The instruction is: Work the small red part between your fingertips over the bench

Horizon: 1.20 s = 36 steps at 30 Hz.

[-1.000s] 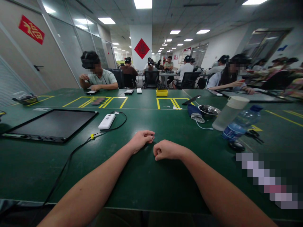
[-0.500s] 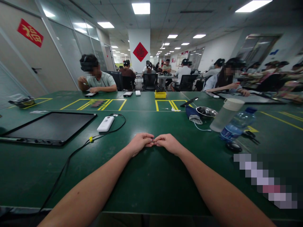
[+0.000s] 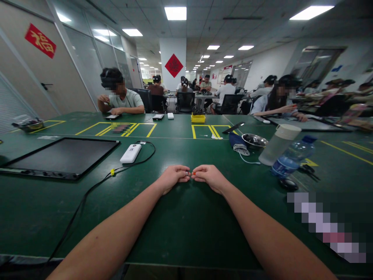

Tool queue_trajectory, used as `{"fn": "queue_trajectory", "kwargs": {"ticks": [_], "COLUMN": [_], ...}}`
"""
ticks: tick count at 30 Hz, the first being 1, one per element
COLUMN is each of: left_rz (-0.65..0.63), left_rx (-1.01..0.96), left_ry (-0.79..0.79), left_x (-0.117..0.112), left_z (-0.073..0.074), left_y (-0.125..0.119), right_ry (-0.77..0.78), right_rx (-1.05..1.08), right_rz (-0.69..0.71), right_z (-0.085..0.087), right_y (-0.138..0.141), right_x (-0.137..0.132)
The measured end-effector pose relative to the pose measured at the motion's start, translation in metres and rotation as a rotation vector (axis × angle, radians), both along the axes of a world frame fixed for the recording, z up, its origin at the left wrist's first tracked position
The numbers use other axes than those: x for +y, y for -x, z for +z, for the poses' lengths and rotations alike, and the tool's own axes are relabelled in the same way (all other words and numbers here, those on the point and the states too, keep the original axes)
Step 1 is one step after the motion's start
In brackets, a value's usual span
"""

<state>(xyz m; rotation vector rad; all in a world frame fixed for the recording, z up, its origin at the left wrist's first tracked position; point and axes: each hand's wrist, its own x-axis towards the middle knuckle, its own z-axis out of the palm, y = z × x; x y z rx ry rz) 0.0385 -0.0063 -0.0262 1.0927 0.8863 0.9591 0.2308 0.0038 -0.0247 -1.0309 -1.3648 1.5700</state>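
Over the middle of the green table (image 3: 175, 233), my two hands face each other with their fingertips close together. My left hand (image 3: 174, 179) is closed in a pinch on a tiny piece with whitish and dark parts (image 3: 187, 174), too small to name. In my right hand (image 3: 208, 177), also pinched, a tiny orange piece (image 3: 193, 174) shows at the fingertips. A narrow gap lies between the two pieces. The fingers hide most of both.
Left of my hands are a white power bank (image 3: 131, 153) with a black cable (image 3: 87, 190) and a flat black panel (image 3: 62, 157). To the right stand a metal bowl (image 3: 254, 140), a frosted bottle (image 3: 276, 146), a water bottle (image 3: 294, 157) and a mouse (image 3: 288, 184). Co-workers sit across the table.
My fingertips have moved slightly apart, the right hand shifting a little to the right. The orange piece now shows in the right fingers.
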Motion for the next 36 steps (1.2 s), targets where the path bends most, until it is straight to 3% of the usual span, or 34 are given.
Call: {"fn": "queue_trajectory", "kwargs": {"ticks": [14, 22, 27, 36], "left_rz": [0.009, 0.023, 0.02, 0.02], "left_rx": [-0.089, -0.214, -0.186, -0.197], "left_ry": [0.074, 0.096, 0.151, 0.146], "left_x": [-0.001, -0.007, -0.005, -0.003], "left_z": [0.004, 0.011, 0.007, 0.005], "left_y": [0.0, -0.005, -0.008, -0.006], "right_ry": [0.017, 0.092, 0.215, 0.229], "right_rx": [0.076, 0.231, 0.197, 0.179], "right_rz": [-0.023, -0.042, -0.048, -0.051], "right_z": [0.004, 0.007, 0.002, 0.002], "right_y": [0.0, -0.005, -0.007, -0.006], "right_x": [-0.001, 0.003, 0.008, 0.007]}}
